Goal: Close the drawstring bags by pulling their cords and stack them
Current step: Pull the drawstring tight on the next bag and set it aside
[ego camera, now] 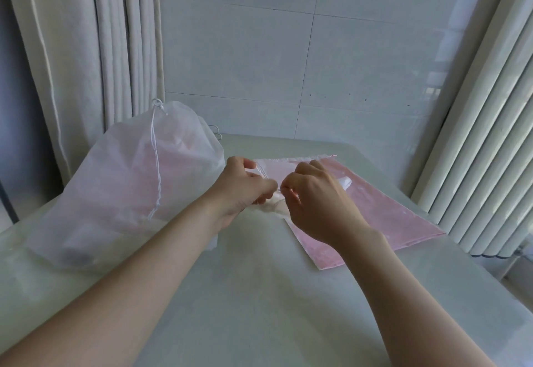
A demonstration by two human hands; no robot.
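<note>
A white drawstring bag (245,251) lies spread over the near part of the pale table (418,294). Its mouth is gathered into a small bunch (272,203) between my hands. My left hand (245,189) curls round the bunched mouth and a thin cord (261,171). My right hand (314,202) pinches the cord just to the right of the bunch. A flat pink bag (383,208) lies under and behind my right hand. At the left a pile of white bags (124,187) leans up, with a white cord (155,164) hanging down its front.
Cream curtains (95,49) hang behind the pile at the left. A white ribbed radiator (484,147) stands close along the table's right edge. A tiled wall (302,49) rises behind the table.
</note>
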